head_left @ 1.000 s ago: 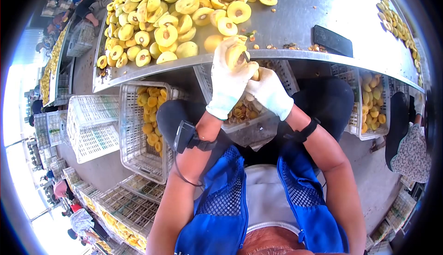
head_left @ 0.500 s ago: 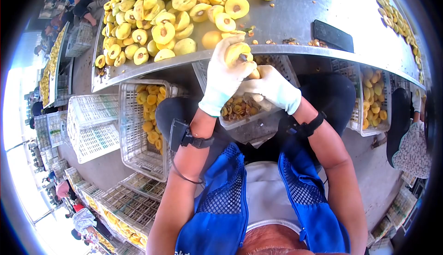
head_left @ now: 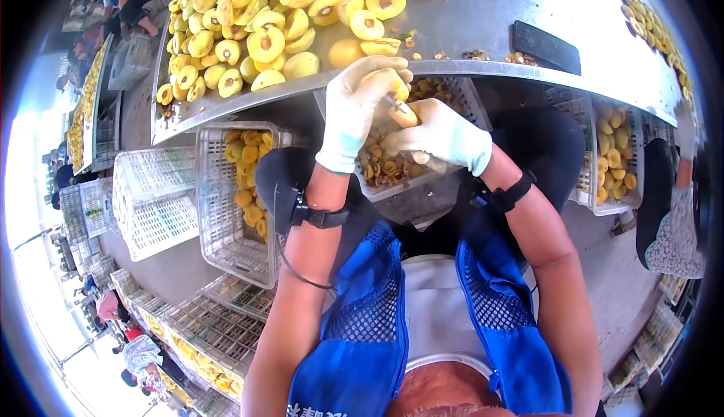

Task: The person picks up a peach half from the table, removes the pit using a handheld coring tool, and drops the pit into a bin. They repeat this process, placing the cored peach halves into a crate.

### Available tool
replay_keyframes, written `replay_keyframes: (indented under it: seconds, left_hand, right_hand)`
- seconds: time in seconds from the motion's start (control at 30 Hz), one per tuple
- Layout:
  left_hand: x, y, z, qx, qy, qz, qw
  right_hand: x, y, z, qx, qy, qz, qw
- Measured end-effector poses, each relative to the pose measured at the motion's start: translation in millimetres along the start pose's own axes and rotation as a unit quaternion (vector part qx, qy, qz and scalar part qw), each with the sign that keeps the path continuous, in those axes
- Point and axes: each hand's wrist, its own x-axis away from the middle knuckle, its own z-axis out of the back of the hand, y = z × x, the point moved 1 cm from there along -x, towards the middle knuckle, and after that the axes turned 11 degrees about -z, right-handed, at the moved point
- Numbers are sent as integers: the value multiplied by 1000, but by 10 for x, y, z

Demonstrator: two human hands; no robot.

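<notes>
Just in front of the metal table's edge, my gloved left hand (head_left: 359, 100) is closed around a yellow fruit half (head_left: 395, 89). My gloved right hand (head_left: 437, 132) is closed on a small tool with an orange-brown handle (head_left: 403, 114); its tip meets the fruit, and the fingers hide part of it. Below both hands a crate (head_left: 390, 188) holds pits and scraps. Many halved yellow fruits (head_left: 265, 44) are heaped on the table to the left, some showing brown centres.
A black phone-like slab (head_left: 544, 46) lies near the edge of the metal table (head_left: 483, 21). Crates with fruit stand at left (head_left: 226, 247) and right (head_left: 603, 204). An empty-looking white crate (head_left: 154, 198) is further left. Other people are at far left and right.
My left hand has moved slightly down and left with the fruit, its fingers curling further over it. My right hand has turned, so the tool's handle shows more.
</notes>
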Motion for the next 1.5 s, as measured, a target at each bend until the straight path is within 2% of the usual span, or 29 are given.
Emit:
replay_keyframes:
  seconds: [0.03, 0.13, 0.23, 0.27, 0.33, 0.4, 0.53, 0.57, 0.67, 0.7, 0.73, 0.77, 0.8, 0.83, 0.9, 0.93, 1.0, 1.1, 1.2, 1.27, 1.33, 1.43, 1.5]
  left_hand:
    - [20, -1, -23, 22, 28, -9, 999]
    - [8, -57, 14, -50, -13, -13, 999]
    - [-33, -22, 32, -128, -49, 38, 990]
    - [-43, -33, 40, -155, -58, 54, 985]
    - [-45, -154, 39, -57, -43, 38, 997]
    - [21, -226, 7, 73, -13, 7, 997]
    - [6, -224, -10, 117, -44, 19, 992]
    - [9, -294, 29, 182, -57, 15, 982]
    - [22, -336, 18, 270, -15, 18, 963]
    - [-17, -293, 95, 221, -17, 3, 975]
    - [-48, -181, 173, 122, -9, -66, 990]
    - [-3, 27, 284, -64, 0, -113, 992]
    - [107, 243, 452, -227, -10, -155, 961]
    - [218, 458, 620, -386, -4, -191, 902]
    - [454, 773, 1009, -530, 4, -162, 832]
    - [562, 882, 1197, -543, 23, -100, 833]
    - [760, 872, 1673, -614, 73, 51, 784]
    - [675, 945, 1527, -680, 69, 49, 728]
    - [209, 689, 1142, -664, 11, 13, 748]
    - [-168, 474, 894, -654, -69, -23, 753]
    - [-563, 195, 774, -682, -128, 48, 719]
    - [-946, -139, 653, -734, -174, 102, 648]
    - [-1045, -156, 561, -732, -204, 126, 638]
  right_hand:
    - [-9, 19, -3, -10, -12, 4, 1000]
    - [-27, 96, 4, -43, -59, -16, 997]
    - [-22, 95, -48, -13, -16, -11, 1000]
    - [-33, 119, -64, -38, -31, -9, 999]
    - [-55, 194, -57, -86, -61, -6, 994]
    - [-36, 188, 3, -201, -200, -36, 958]
    - [2, 196, -19, -222, -216, -13, 951]
    - [16, 191, -28, -224, -219, 0, 950]
    - [111, 110, -27, -227, -223, 55, 946]
    - [102, 147, 19, -248, -247, 53, 935]
    - [113, 152, 53, -248, -236, 48, 938]
    - [141, 160, 73, -250, -224, 42, 941]
    - [170, 167, 89, -253, -212, 36, 943]
    - [194, 164, 113, -224, -196, 27, 954]
    - [217, 163, 125, -167, -152, -1, 974]
    - [225, 170, 115, -144, -130, -18, 981]
    - [209, 195, 104, -125, -136, -9, 983]
    - [232, 146, 92, -137, -132, -1, 982]
    - [238, 97, 80, -144, -100, -16, 984]
    - [229, 74, 82, -146, -76, -24, 986]
    - [207, 90, 98, -148, -54, -24, 987]
    - [162, 118, 138, -161, -33, -36, 986]
    - [156, 114, 166, -168, -26, -37, 985]
